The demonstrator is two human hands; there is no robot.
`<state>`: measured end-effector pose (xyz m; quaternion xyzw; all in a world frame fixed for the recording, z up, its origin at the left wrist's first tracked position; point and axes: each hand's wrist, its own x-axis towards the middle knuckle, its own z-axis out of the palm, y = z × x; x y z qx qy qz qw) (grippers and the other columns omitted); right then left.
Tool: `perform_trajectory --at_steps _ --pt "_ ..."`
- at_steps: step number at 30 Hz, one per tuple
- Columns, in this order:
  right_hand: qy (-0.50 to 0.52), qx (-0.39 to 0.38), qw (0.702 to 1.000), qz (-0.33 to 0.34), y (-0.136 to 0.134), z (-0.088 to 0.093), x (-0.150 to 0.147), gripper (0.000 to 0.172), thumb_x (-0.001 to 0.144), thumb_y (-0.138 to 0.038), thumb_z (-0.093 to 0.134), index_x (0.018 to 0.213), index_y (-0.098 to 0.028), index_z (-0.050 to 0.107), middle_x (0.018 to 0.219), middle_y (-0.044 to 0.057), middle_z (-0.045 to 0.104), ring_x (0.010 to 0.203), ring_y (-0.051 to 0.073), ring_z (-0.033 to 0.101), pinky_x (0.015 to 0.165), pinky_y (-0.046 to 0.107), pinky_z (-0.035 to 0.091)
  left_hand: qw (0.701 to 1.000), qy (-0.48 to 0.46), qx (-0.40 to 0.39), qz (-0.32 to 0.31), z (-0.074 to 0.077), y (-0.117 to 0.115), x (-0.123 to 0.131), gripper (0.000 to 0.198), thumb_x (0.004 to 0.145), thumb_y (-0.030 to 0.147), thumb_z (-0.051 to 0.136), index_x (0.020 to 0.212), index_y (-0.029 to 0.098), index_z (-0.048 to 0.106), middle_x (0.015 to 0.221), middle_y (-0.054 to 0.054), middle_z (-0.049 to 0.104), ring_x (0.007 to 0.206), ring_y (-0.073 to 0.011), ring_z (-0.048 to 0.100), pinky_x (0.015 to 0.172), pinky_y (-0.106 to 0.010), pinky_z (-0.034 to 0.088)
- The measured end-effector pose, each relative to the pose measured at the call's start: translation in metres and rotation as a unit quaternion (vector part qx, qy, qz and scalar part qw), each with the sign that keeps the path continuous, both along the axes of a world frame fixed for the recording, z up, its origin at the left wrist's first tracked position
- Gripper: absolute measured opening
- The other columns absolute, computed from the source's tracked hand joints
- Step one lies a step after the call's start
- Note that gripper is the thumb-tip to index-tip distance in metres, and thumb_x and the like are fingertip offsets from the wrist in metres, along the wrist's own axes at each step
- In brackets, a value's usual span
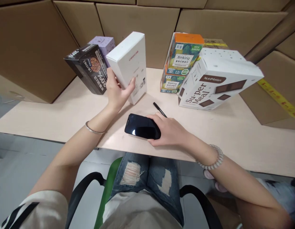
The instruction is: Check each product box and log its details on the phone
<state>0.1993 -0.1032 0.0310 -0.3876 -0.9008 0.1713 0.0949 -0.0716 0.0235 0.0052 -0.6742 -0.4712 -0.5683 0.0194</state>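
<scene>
My left hand (117,92) grips a tall white box (130,62) that stands upright on the pale table (66,111), fingers wrapped round its near lower edge. My right hand (170,132) is closed on a black phone (140,126) with a dark screen, held flat just above the table's near edge. A black pen (160,109) lies right behind that hand; whether the fingers also hold it is unclear.
A black cereal box (90,68) and a lilac box (103,44) lean at the back left. Green and orange Binking boxes (181,63) and a white Su-per Meal box (215,82) stand at the back right. Brown cartons (30,41) wall the table.
</scene>
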Motion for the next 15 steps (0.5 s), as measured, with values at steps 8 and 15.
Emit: perform_trajectory --at_steps 8,15 --pt "0.027 0.058 0.998 0.008 0.003 -0.014 -0.01 0.075 0.074 -0.043 0.081 0.137 -0.007 0.064 0.119 0.018 0.07 0.115 0.036 0.064 0.102 0.05 0.053 0.993 0.01 -0.107 -0.038 0.002 -0.016 0.043 0.078 0.093 0.076 0.064 0.144 0.029 0.028 0.146 -0.016 0.053 0.141 -0.0356 0.06 0.12 -0.057 0.05" --pt "0.009 0.057 0.998 0.002 0.004 -0.015 -0.009 0.071 0.076 -0.053 0.084 0.13 -0.009 0.07 0.118 0.017 0.068 0.111 0.036 0.062 0.098 0.049 0.05 0.952 0.091 -0.288 -0.047 0.017 -0.045 0.051 0.089 0.084 0.048 0.077 0.154 0.015 0.033 0.15 -0.025 0.05 0.147 -0.0461 0.052 0.126 -0.067 0.043"
